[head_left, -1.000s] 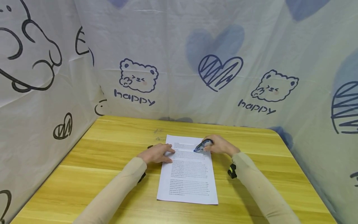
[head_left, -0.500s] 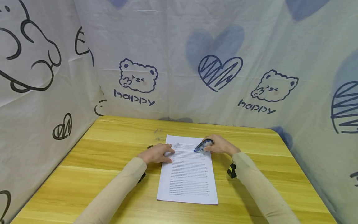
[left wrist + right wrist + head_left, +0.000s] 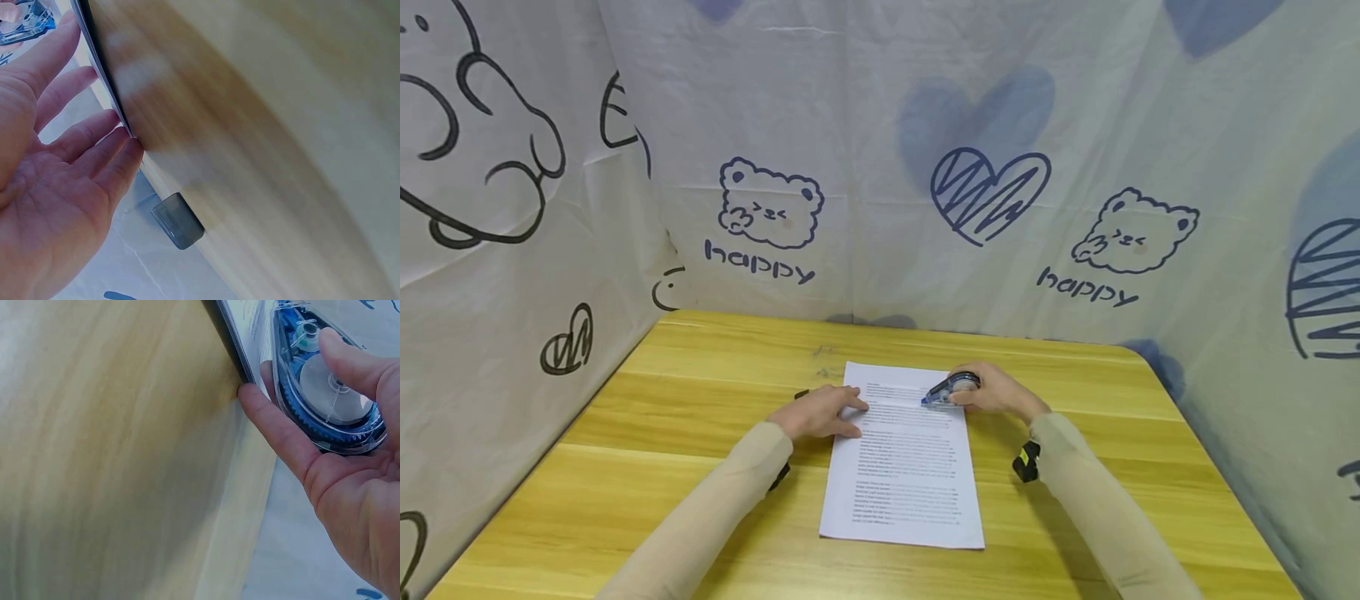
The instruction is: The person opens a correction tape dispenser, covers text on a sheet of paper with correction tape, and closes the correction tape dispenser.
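Observation:
In the head view, printed sheets of paper (image 3: 901, 479) lie on the wooden table. My left hand (image 3: 820, 411) rests on their left edge with its fingers spread and fairly straight; the left wrist view has its fingertips right at that edge. Over the upper right of the page, my right hand (image 3: 996, 389) holds a correction tape dispenser (image 3: 952, 388), its blue tip down at the printed lines. The right wrist view shows the dispenser's clear case with blue gears (image 3: 334, 390), the thumb across one side and a finger stretched to the paper's edge.
A small dark translucent cap-like piece (image 3: 178, 222) sits on the table beyond the left hand, mostly hidden in the head view. Patterned white cloth (image 3: 880, 167) hangs behind and at both sides of the wooden table (image 3: 685, 392).
My right hand and the correction tape dispenser have shifted slightly to the right since half a second ago. The left hand and the paper have hardly moved.

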`<action>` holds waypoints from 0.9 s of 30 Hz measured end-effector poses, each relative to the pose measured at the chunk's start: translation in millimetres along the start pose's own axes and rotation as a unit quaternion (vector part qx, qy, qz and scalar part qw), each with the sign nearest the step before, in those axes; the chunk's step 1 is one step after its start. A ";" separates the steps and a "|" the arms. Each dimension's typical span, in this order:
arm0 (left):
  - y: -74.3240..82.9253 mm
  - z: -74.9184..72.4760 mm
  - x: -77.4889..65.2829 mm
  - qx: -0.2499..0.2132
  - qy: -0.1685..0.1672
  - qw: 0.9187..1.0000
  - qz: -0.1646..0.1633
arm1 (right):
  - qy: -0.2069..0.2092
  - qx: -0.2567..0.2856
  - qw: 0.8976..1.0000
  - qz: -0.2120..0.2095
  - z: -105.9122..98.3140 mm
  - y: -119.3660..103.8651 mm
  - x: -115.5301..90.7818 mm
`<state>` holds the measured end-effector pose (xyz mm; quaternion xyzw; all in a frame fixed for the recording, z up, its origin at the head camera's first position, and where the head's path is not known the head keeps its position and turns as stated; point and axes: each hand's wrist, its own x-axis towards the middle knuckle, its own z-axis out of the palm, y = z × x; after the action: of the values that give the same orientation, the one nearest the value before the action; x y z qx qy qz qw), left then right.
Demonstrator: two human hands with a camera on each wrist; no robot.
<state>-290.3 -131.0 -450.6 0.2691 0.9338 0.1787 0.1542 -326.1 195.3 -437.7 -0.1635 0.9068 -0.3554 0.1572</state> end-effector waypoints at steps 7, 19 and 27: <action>-0.7 0.6 1.4 0.005 0.007 1.000 0.000 | 0.003 0.031 0.999 0.006 -3.9 -0.2 -2.3; 1.3 0.1 -0.7 -0.014 -0.001 1.000 -0.020 | 0.017 0.027 0.999 -0.006 -0.2 4.9 -4.0; 3.0 0.6 -2.5 -0.011 -0.001 1.000 -0.027 | 0.048 -0.029 0.998 -0.032 2.7 6.2 -3.8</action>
<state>-286.8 -129.9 -449.4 0.2427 0.9384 0.1845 0.1628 -322.7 199.5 -443.3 -0.1794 0.9174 -0.3416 0.0974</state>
